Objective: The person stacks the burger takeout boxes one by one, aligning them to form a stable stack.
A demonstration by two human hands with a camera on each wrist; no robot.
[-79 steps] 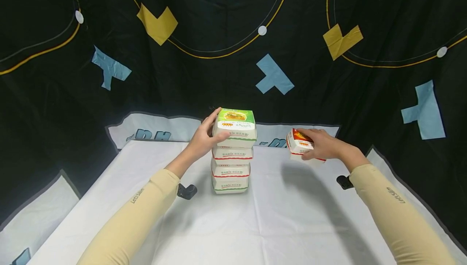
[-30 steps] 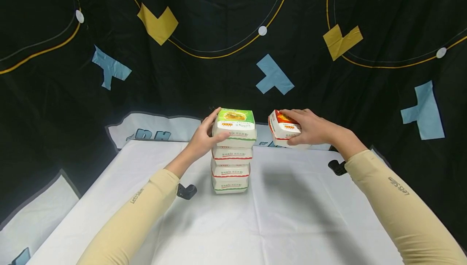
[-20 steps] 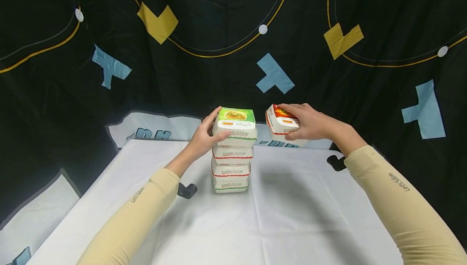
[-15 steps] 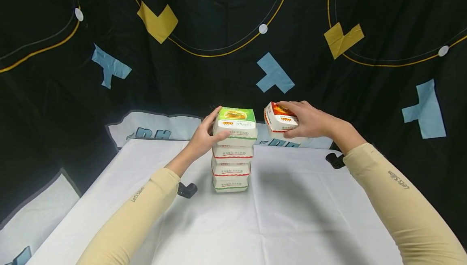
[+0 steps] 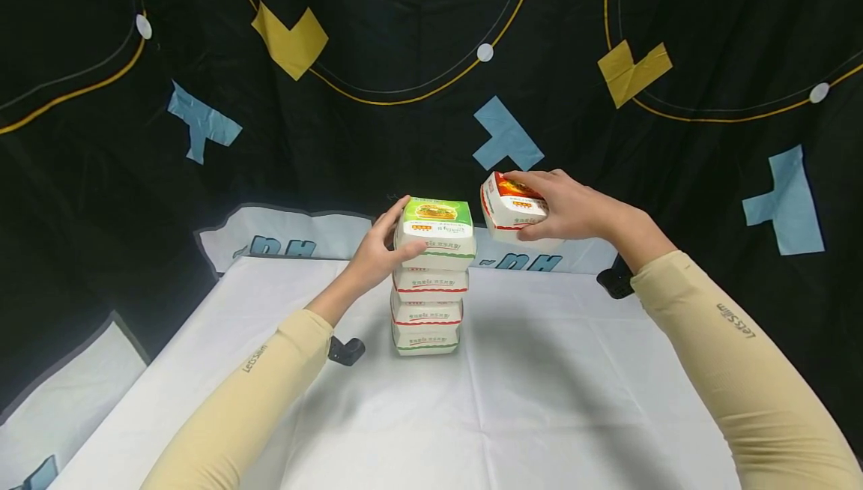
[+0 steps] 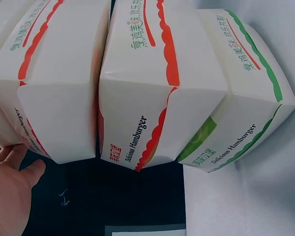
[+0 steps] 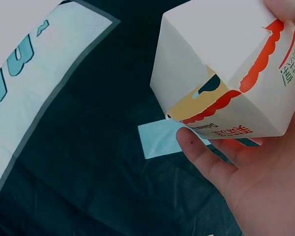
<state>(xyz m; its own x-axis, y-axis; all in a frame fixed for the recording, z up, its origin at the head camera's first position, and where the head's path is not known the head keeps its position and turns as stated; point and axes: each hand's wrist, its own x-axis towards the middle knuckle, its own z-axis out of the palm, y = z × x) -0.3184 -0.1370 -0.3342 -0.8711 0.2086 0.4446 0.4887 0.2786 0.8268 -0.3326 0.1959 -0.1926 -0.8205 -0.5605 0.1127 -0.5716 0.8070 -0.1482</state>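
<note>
A stack of several white hamburger boxes (image 5: 428,315) stands upright on the table; its top box (image 5: 434,235) has a green lid with a burger picture. My left hand (image 5: 377,250) holds this top box at its left side, thumb across the front and fingers toward the back. In the left wrist view, my left hand (image 6: 10,191) shows at the lower left, beside the upper boxes. Off to the right, my right hand (image 5: 566,205) grips a red-topped hamburger box (image 5: 509,209) in the air, slightly tilted, above the level of the green lid. The right wrist view shows this box's underside (image 7: 206,39).
White cloth covers the table (image 5: 418,415). A black curtain (image 5: 391,153) hangs behind it, with blue and yellow patches and strings. A lettered white band (image 5: 337,231) runs along the back edge. Black wrist cameras (image 5: 346,352) sit beside both wrists.
My right hand has carried the red-topped box up and leftward, from low over the table at right to beside the stack's top. My left hand and the stack have stayed put.
</note>
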